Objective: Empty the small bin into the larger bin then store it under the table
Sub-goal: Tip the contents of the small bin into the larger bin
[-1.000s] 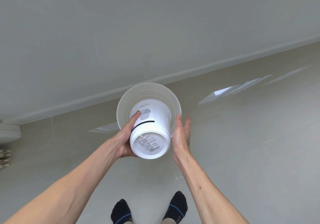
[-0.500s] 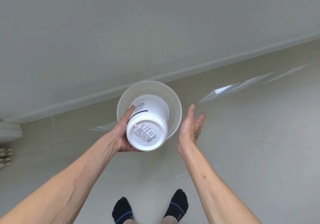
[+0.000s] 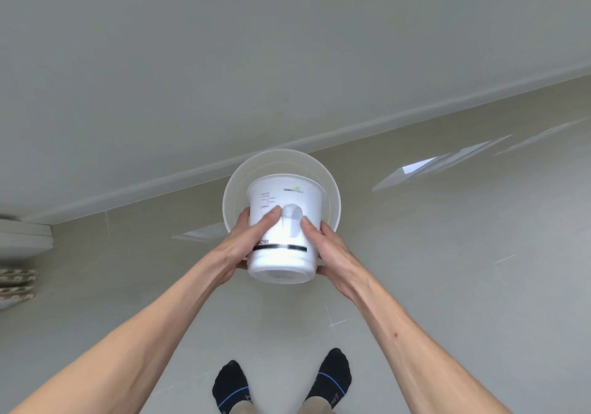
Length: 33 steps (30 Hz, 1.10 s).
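Both hands, left hand (image 3: pixel 252 240) and right hand (image 3: pixel 323 247), clasp the white small bin (image 3: pixel 284 221), tipped mouth-first over the larger bin (image 3: pixel 331 196) on the floor. Its printed text is blurred, unreadable, above a black band.

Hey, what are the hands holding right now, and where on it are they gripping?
Both hands hold the small white bin, upside down over the larger bin: left hand and right hand clasp its opposite side walls near the base.

soft even daylight — floor glare, blurred left edge
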{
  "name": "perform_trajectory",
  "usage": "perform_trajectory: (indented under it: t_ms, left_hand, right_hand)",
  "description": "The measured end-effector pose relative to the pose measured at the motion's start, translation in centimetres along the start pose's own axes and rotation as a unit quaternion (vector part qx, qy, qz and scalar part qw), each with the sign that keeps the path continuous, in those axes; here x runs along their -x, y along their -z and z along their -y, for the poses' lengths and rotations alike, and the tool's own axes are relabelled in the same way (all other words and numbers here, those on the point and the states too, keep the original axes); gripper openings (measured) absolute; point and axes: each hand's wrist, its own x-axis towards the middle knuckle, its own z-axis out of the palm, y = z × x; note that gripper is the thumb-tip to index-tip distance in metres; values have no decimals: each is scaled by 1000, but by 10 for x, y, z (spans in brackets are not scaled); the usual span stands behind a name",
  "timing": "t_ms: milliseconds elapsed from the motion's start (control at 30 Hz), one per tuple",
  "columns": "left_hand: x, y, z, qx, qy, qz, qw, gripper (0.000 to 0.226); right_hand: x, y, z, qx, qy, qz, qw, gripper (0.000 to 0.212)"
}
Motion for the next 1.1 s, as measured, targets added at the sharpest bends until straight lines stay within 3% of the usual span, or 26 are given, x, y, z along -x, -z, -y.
perform_trajectory:
  t_ms: [67,133,233,333,467,600,700,800,967,1100]
  left_hand:
    - [5,4,5,-30,-43,11,999,116]
    - [10,8,11,-56,-70,34,995,124]
    - [14,10,21,-92,-95,64,989,118]
    - [15,9,31,-144,-120,50,981,129]
    - [19,9,37,-246,-184,1,952,137]
    - [34,1,37,-313,-236,-67,918,106]
    - [45,-1,37,-307,-244,-105,914,90]
    - [58,-3,33,-299,-253,-119,912,93]
    - [91,-6,8,-306,-253,-110,911,94]
    - [137,-6,-26,-274,-259,-96,921,118]
  right_hand:
    - [7,11,-2,13,-17,42,999,64]
    - [13,19,-7,38,-23,74,996,77]
    - [18,21,-15,86,18,50,995,101]
    - [20,19,-23,137,63,21,988,115]
    - [28,14,-27,210,123,-9,970,106]
    - [36,11,-29,243,177,-57,952,86]
    - [46,9,-24,258,203,-80,941,76]
    - [60,7,-17,257,224,-85,936,85]
    - [90,11,6,276,223,-86,931,78]
    - [129,16,45,263,226,-64,936,103]
